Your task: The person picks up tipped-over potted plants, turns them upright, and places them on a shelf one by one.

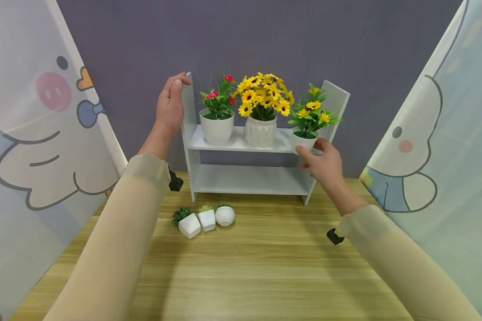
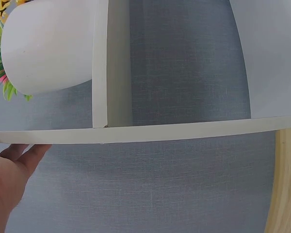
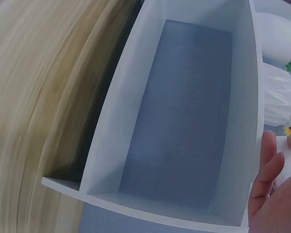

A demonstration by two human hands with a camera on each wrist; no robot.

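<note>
My right hand [image 1: 325,164] grips a small white pot of yellow flowers [image 1: 305,141] at the right end of the upper shelf, thumb in front. In the right wrist view, the fingers [image 3: 268,167] lie beside the shelf's front edge. My left hand [image 1: 172,103] is raised at the top of the left side panel of a white two-tier shelf [image 1: 253,179]. Its fingers [image 2: 34,156] touch that panel's outer face in the left wrist view. Left of the gripped pot stand a ribbed white pot of sunflowers [image 1: 261,132] and a round pot of red flowers [image 1: 217,127].
Three small succulents lie tipped on the wooden table [image 1: 241,267] in front of the shelf: one in an angular white pot [image 1: 190,226], one in a square pot [image 1: 207,220], one in a round pot [image 1: 225,216]. Cartoon curtains [image 1: 36,147] hang either side; a grey wall [image 1: 265,35] stands behind.
</note>
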